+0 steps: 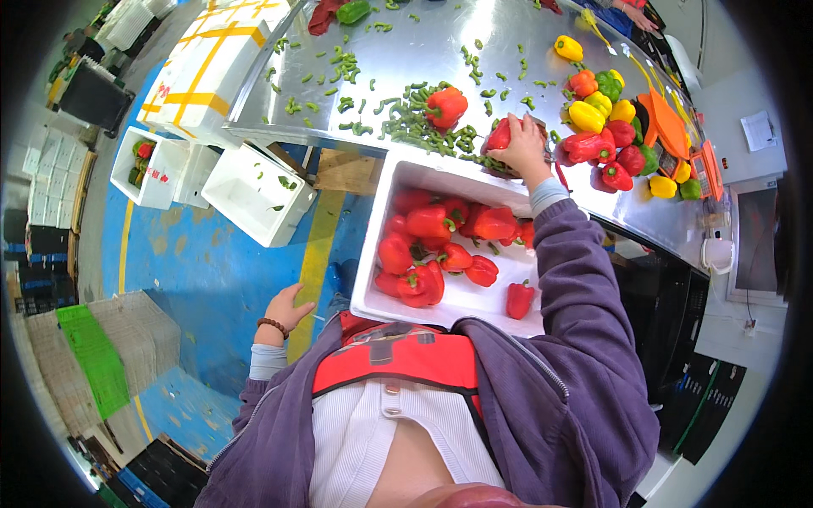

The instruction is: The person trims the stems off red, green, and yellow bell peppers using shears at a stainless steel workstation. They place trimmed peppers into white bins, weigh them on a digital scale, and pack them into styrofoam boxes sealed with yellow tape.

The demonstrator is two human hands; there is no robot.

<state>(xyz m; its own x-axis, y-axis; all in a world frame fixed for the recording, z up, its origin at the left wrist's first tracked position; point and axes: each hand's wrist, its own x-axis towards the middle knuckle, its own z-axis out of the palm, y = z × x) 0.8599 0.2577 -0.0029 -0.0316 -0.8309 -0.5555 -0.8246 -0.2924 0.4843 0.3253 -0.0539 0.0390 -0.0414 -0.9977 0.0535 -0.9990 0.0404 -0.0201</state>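
Note:
My right hand (523, 147) reaches over the steel table (305, 130) with its fingers on a red bell pepper (500, 134); whether it grips the pepper is hard to tell. Beside it lies a heap of cut green stem pieces (413, 124) with another red bell pepper (446, 106) on top. My left hand (287, 311) hangs over the floor, fingers apart, holding nothing. Before me a white foam box (364, 279) holds several red bell peppers, one of them (519, 300) apart from the others near the box's close side.
Right of my right hand lie several red, yellow, orange and green peppers (587, 117) and an orange scale (704, 170). An open foam box (232, 206) stands on the floor, near taped foam boxes (206, 82). Another person's hand (637, 16) shows at the far edge.

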